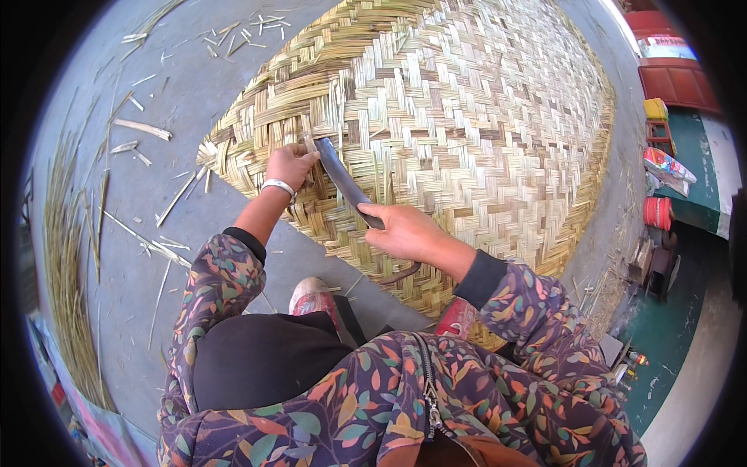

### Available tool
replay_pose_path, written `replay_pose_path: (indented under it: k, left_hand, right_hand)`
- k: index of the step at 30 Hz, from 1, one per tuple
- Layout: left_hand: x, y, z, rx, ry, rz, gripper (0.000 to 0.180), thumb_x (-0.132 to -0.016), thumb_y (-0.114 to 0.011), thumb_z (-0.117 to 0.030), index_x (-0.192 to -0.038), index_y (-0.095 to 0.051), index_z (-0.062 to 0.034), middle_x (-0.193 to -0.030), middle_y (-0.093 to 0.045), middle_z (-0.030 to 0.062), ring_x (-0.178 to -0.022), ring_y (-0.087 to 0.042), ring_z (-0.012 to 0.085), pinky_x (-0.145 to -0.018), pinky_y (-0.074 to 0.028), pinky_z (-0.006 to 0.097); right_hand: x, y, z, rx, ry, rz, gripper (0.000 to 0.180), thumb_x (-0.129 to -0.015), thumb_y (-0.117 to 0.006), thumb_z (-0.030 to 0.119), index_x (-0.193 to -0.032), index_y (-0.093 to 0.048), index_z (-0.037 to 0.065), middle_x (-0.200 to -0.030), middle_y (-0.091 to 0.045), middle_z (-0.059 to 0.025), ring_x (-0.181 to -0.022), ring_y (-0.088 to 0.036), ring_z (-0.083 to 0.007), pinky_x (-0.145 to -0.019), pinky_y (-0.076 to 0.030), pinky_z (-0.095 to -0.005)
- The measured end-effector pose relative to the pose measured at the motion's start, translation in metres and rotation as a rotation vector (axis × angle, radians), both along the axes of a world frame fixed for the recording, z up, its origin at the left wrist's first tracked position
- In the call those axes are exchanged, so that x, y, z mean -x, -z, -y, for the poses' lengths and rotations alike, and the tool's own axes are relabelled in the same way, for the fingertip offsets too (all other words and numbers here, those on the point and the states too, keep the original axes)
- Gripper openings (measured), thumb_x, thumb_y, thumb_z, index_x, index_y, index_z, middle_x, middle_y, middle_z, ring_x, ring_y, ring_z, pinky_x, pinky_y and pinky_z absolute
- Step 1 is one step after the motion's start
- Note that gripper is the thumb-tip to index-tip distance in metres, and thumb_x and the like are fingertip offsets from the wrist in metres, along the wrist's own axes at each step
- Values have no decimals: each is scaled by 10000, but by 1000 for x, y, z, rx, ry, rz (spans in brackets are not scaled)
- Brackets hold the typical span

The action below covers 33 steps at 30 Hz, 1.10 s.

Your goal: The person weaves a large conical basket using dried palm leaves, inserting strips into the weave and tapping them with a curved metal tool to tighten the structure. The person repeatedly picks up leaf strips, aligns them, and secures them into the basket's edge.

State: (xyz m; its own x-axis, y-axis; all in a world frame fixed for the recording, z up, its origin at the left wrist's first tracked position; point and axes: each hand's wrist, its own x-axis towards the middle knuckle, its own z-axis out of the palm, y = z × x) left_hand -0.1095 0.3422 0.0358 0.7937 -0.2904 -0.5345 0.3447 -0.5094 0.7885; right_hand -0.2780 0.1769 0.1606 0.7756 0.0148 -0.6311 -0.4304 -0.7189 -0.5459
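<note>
A large woven mat (pixel 467 132) of pale, flat plant strips lies on the grey floor in front of me. My right hand (pixel 408 232) is wrapped around a curved knife (pixel 340 173) with a long dark blade, which slants over the mat toward the far left. The knife's tip rests at the weave right beside my left hand (pixel 291 166). My left hand is closed, its thumb and fingers pinched on a strip (pixel 308 134) near the mat's left edge. Its fingers partly hide the strip. A silver bracelet (pixel 278 186) circles my left wrist.
A bundle of long thin stalks (pixel 68 265) lies on the floor at the left. Cut strip scraps (pixel 142 128) are scattered near the mat. My shoes (pixel 313 300) are at its near edge. Along the right stand a red roll (pixel 657 212) and a plastic packet (pixel 668 165).
</note>
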Motion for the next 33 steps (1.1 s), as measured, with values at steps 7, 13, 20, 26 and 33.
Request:
replay_pose_path:
  k: [7,13,20,26,33]
  left_hand:
    - [-6,3,0,54,-26,-76,264,-849,-695,-199,-943,-688,48,-680,-646,61,-485,-581,151,-470,-472,294]
    - [1,2,1,-187,91,157,278,-864,-689,-256,-948,-690,9,-646,-627,52,-446,-588,130,-426,-437,276]
    - [-7,1,8,-226,200,75,315,-854,-671,-289,-856,-694,25,-663,-668,108,-498,-626,179,-541,-512,323]
    - [2,0,4,66,-57,-156,329,-888,-674,-314,-708,-611,-46,-556,-558,12,-409,-530,111,-374,-381,265]
    - [6,-2,10,105,-155,-149,385,-888,-676,-367,-653,-568,-82,-534,-529,-3,-372,-469,110,-348,-332,265]
  right_hand:
    - [7,7,-19,168,-51,-21,500,-808,-570,327,-1275,-569,149,-817,-672,-165,-798,-657,-350,-706,-509,-478]
    - [-1,-5,-14,171,-96,44,406,-810,-564,291,-1167,-587,101,-803,-672,-165,-795,-661,-351,-712,-517,-479]
    - [0,2,-18,239,-115,50,364,-793,-579,267,-1121,-585,110,-779,-672,-147,-790,-664,-349,-706,-521,-481]
    - [-4,29,-32,161,-2,114,382,-780,-589,250,-1136,-565,113,-765,-671,-143,-764,-668,-343,-671,-524,-481]
    - [-12,37,-40,214,-26,112,380,-774,-595,241,-1122,-561,92,-793,-679,-155,-774,-675,-342,-662,-531,-481]
